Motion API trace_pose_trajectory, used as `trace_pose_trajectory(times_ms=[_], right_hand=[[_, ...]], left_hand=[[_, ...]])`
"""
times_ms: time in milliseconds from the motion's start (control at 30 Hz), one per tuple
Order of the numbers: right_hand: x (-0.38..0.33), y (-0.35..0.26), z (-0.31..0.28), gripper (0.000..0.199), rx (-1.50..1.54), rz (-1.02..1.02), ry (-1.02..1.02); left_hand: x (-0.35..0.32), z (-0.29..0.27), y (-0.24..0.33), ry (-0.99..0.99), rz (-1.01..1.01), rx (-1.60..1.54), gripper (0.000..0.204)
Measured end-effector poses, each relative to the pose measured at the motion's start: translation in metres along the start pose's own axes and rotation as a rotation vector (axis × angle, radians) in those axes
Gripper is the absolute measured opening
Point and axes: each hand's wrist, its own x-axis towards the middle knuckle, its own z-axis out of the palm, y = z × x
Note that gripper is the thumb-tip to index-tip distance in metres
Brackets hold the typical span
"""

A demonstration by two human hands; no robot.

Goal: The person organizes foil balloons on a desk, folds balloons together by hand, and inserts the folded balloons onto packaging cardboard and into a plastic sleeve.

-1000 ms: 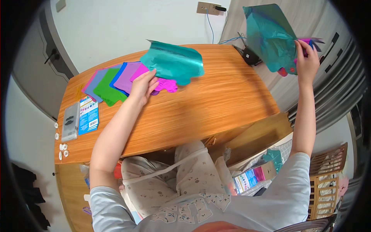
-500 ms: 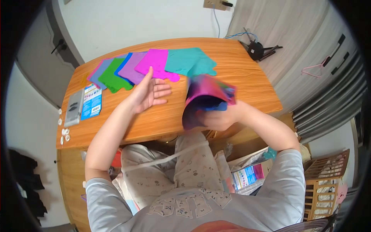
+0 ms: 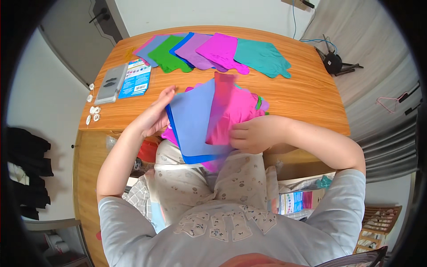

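Note:
A fanned stack of thin coloured plastic sheets [image 3: 209, 120] hangs over the near edge of the wooden table [image 3: 307, 102]; a pale blue sheet lies on top, magenta and dark blue ones under it. My right hand [image 3: 253, 133] grips the stack at its lower right side. My left hand [image 3: 153, 118] touches the stack's left edge with its fingers spread behind the blue sheet. At the far side of the table lies a row of overlapping sheets [image 3: 213, 51], running from pale blue and green through purple and magenta to teal.
A blue printed card [image 3: 137, 78] and a grey packet [image 3: 110, 82] lie at the table's left. Small white round pieces [image 3: 92, 111] sit by the left edge. A black stand with a cable [image 3: 336, 64] is at the far right. My lap is below the stack.
My right hand came down from the upper right to the table's near edge, now holding a fanned stack. The teal sheet lies in the far row. My left hand left the row and came to the stack.

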Motion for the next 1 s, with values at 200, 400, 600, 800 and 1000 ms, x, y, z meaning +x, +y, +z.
trace_pose_trajectory(times_ms=[200,400,600,800,1000], right_hand=[[-0.007,-0.013,-0.006,0.026,0.073,0.234,-0.188],[-0.008,-0.008,-0.002,0.034,0.041,0.246,-0.003],[-0.019,-0.031,0.032,0.045,0.127,0.565,0.162],[-0.022,-0.05,0.035,0.045,0.25,0.96,0.197],[-0.016,-0.057,0.025,0.047,0.248,1.074,0.326]], left_hand=[[0.0,-0.008,-0.003,-0.024,0.077,0.112,0.075],[0.01,-0.039,-0.008,-0.039,0.116,0.073,0.083],[-0.003,-0.04,-0.002,-0.141,0.321,0.505,0.102],[-0.005,-0.04,0.009,-0.281,0.579,1.159,0.129],[-0.021,-0.012,0.009,-0.241,0.7,1.764,0.145]])
